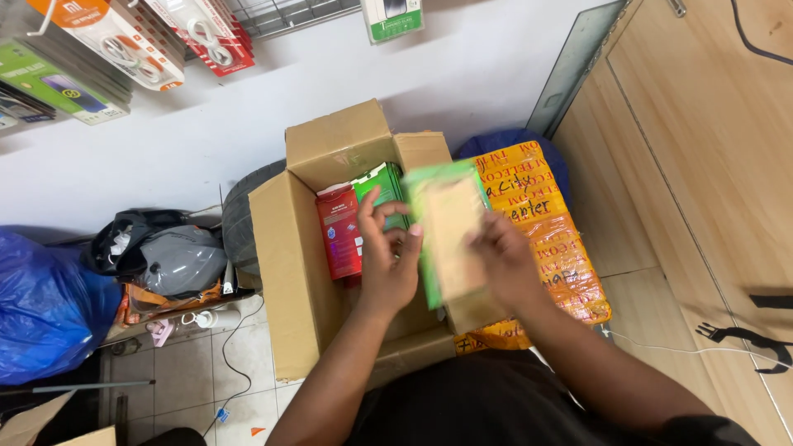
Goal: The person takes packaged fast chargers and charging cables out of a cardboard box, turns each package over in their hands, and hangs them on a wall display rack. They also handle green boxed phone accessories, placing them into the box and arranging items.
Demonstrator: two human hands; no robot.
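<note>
A flat green packet (448,235) with a pale beige face is blurred with motion above an open cardboard box (291,272). My right hand (505,258) grips its right edge. My left hand (387,256) touches its left edge, fingers spread over the box opening. Inside the box stand a red packet (339,231) and a green packet (382,188), upright against the far flap.
An orange taped parcel (553,239) lies right of the box, beside a wooden counter (702,165). Left on the tiled floor are a blue plastic bag (45,306), a grey helmet (182,260) and cables. Packaged goods (124,41) hang on the white wall above.
</note>
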